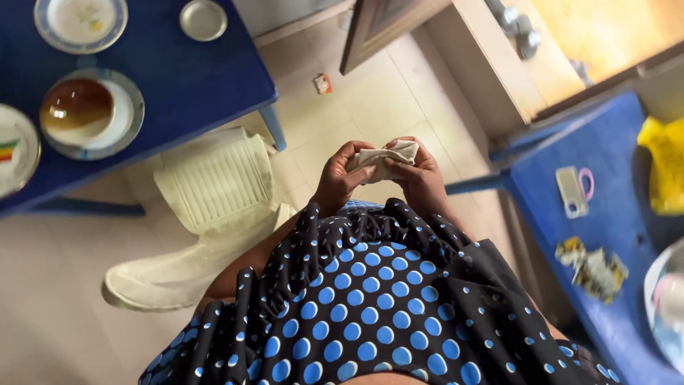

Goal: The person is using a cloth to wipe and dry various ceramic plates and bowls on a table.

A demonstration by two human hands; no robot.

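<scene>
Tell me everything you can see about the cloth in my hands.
The cloth is a small, pale beige piece, soft and creased, bunched into folds rather than spread flat. It is held in the air in front of the polka-dot dress, above the tiled floor, between the two blue tables. The left hand grips its left end and the right hand wraps over its right side, fingers curled on top. Nothing else touches it.

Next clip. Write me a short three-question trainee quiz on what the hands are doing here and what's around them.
1. What do the left hand and right hand hold between them?
2. True or false: the white plastic chair stands beside the left blue table.
3. Which colour is the bag on the right blue table: A red, B yellow, C green?

Key: 1. A crumpled beige cloth. 2. True. 3. B.
</scene>
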